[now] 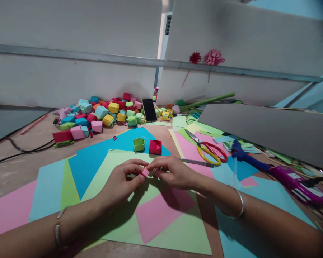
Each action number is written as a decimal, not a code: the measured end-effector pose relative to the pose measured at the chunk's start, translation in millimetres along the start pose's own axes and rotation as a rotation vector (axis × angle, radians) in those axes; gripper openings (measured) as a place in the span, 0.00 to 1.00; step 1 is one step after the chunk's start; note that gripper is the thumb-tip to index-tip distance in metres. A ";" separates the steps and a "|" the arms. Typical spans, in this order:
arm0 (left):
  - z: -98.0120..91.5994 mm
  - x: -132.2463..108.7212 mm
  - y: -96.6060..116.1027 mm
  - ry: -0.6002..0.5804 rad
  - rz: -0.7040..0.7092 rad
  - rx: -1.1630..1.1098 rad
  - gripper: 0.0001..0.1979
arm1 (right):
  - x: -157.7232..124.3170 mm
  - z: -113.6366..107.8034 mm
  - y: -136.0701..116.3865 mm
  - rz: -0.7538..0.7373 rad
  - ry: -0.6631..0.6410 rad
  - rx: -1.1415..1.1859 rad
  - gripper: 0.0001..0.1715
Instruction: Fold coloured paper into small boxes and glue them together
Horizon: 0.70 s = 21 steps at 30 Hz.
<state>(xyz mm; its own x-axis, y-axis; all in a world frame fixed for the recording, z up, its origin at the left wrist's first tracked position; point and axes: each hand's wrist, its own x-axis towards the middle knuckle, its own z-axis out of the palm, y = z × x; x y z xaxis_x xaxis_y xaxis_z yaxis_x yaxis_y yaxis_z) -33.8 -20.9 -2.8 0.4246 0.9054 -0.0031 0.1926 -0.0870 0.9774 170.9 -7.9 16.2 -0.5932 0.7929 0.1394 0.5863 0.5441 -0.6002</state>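
Observation:
Between the fingertips of both hands is a small folded pink paper piece (145,172). My left hand (125,177) pinches it from the left, and my right hand (174,172) grips it from the upper right; the fingers partly hide it. Under the hands lies a light green paper sheet (113,211), with a pink paper rectangle (161,218) on it. Just beyond the hands stand a green folded paper box (139,144) and a red folded paper box (155,147), both open at the top.
Colourful folded paper boxes (97,113) are heaped at the back left, beside a phone (149,109). To the right lie scissors (204,147), a metal ruler-like strip (196,162) and a purple and blue glue gun (293,179). A black cable (24,152) runs along the left.

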 end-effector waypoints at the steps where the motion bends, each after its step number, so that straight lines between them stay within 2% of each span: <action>1: -0.1 0.2 0.2 -0.002 0.007 0.005 0.12 | 4.2 -4.1 0.9 -0.015 -0.022 -0.070 0.18; 4: 0.3 2.0 0.3 0.033 -0.001 -0.006 0.13 | 25.4 -17.3 4.3 -0.037 0.002 -0.231 0.19; 8: 0.2 5.4 -1.2 0.069 -0.018 -0.025 0.12 | 69.6 -21.4 13.7 -0.046 0.114 -0.392 0.11; 11: -0.2 6.5 -1.3 0.105 -0.028 -0.061 0.12 | 100.7 -14.2 22.7 -0.068 0.077 -0.464 0.03; 13: 0.2 6.3 -0.6 0.121 -0.039 -0.094 0.12 | 111.5 -11.9 25.5 -0.082 0.051 -0.484 0.04; 16: 1.3 5.7 -0.2 0.147 -0.044 -0.145 0.12 | 103.3 -17.9 19.5 -0.102 0.095 -0.491 0.07; 19: 1.5 6.1 -2.2 0.180 -0.008 -0.143 0.10 | 68.0 -26.4 2.0 -0.139 0.207 -0.413 0.06; 21: 0.8 6.9 -4.5 0.195 0.048 -0.077 0.08 | 38.1 -25.3 -11.4 -0.157 0.356 -0.189 0.04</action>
<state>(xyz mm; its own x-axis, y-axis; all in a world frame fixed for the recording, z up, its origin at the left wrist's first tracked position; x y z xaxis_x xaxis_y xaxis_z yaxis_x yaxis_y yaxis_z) -31.0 -14.7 -7.4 0.2507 0.9649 0.0778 0.1046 -0.1069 0.9888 155.6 23.0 48.3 -0.4755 0.7234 0.5005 0.6142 0.6803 -0.3998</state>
